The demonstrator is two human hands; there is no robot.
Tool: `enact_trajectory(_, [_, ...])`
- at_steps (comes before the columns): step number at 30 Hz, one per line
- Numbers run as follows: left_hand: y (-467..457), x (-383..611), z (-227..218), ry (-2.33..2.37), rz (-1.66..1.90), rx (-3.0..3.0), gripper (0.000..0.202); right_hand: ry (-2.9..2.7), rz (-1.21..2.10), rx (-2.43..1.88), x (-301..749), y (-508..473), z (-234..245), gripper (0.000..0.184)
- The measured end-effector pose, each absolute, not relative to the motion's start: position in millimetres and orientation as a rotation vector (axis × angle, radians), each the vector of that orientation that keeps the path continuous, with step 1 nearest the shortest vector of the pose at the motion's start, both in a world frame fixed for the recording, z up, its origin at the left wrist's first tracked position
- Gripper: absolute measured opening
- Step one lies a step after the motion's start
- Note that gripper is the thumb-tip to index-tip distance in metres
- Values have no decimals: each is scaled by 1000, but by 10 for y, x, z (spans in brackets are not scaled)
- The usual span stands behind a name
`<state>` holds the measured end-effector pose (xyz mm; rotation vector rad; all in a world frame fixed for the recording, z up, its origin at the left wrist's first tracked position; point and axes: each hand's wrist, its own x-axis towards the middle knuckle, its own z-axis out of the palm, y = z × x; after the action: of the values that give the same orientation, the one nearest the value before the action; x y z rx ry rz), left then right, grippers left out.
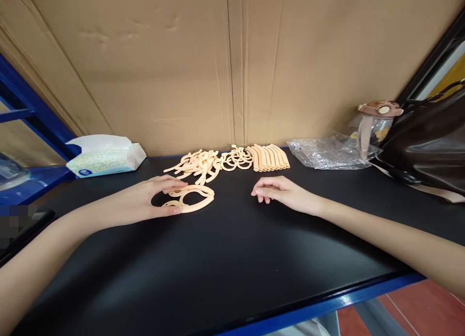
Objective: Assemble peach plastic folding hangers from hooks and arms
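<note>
Left hand (pixel 145 196) grips a peach hanger (pixel 198 206)

The peach hanger runs longways from left to right, its tip pointing toward the loose, softly curled right hand (pixel 288 194). It's at the black table (pixel 218 258), pinched between the left thumb and fingers, poking out past them.

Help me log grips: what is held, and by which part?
The left hand holds the pale-peach, plastic-looking frame of two bowed arms by both arms near their left ends. The right hand shows nothing held.

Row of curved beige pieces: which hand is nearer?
Right: the right hand is just in front of the row; the left hand is farther off, to its left.
</note>
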<state>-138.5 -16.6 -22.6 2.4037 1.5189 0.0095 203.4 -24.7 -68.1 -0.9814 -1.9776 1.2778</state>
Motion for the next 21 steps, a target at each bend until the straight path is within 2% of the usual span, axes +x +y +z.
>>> enact_trajectory(21, [-156, -1379, -240, 1458, 49, 2409, 59, -1989, 1272, -982, 2037, -242, -701, 22])
